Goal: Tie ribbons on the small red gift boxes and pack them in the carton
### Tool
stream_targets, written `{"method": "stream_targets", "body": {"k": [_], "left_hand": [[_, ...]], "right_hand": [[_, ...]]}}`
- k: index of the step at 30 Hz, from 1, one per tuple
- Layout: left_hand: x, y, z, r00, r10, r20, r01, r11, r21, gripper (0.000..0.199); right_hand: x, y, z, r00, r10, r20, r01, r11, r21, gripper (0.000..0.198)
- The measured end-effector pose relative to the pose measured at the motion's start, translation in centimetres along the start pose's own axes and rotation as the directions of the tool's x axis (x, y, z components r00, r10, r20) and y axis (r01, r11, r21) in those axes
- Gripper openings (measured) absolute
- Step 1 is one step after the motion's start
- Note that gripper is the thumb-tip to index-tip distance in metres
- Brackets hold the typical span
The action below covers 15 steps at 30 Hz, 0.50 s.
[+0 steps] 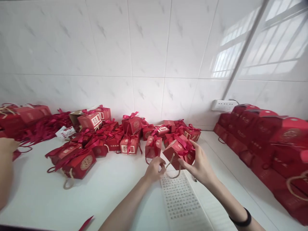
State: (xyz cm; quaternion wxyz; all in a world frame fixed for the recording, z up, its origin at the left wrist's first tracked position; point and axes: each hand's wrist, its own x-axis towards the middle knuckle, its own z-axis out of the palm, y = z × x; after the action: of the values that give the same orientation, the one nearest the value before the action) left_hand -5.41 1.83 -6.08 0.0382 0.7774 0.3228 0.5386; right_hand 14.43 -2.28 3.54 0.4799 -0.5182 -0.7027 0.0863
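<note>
My right hand (198, 162) grips a red gift box (175, 150) with a red ribbon bow on top, lifted and tilted above the white table. A beige rope handle (176, 175) hangs in a loop from this box. My left hand (156, 168) is closed in a pinch at the left side of that loop, its fingertips touching the cord. Beneath both hands lies a printed sheet (180, 199) with rows of small characters. Just behind my left hand stands another ribboned red box (153, 147).
Several finished-looking red boxes (79, 163) lie bunched along the wall. Stacked red boxes (264, 141) line the right side near a power strip (223, 105). Loose red ribbons (48, 126) are heaped at left. Another person's arm (6, 170) reaches in there. A ribbon scrap (86, 223) lies in front.
</note>
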Motion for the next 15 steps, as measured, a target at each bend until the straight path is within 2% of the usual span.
{"method": "stream_targets", "body": {"k": [2, 4, 8, 12, 15], "left_hand": [[0.0, 0.1, -0.1, 1.0, -0.019, 0.005, 0.019, 0.999, -0.042, 0.015], [0.4, 0.6, 0.1, 0.998, -0.057, -0.01, 0.056, 0.996, -0.072, 0.015], [2.6, 2.3, 1.7, 0.984, -0.18, -0.003, 0.177, 0.972, -0.155, 0.045], [4.2, 2.5, 3.5, 0.959, -0.285, 0.006, 0.283, 0.948, -0.143, 0.053], [3.9, 1.5, 3.5, 0.963, -0.266, 0.051, 0.27, 0.96, -0.075, 0.057]], "right_hand": [[-0.8, 2.5, -0.7, 0.997, 0.046, -0.07, -0.051, 0.995, -0.081, 0.075], [-1.0, 4.1, -0.3, 0.991, 0.023, -0.129, -0.039, 0.991, -0.125, 0.074], [-0.2, 5.3, 2.6, 0.976, -0.077, -0.205, 0.06, 0.994, -0.089, 0.077], [-0.7, 6.4, 5.7, 0.982, -0.114, -0.147, 0.124, 0.991, 0.059, 0.077], [-2.1, 7.5, 6.6, 0.991, -0.135, -0.022, 0.137, 0.977, 0.163, 0.072]]}}
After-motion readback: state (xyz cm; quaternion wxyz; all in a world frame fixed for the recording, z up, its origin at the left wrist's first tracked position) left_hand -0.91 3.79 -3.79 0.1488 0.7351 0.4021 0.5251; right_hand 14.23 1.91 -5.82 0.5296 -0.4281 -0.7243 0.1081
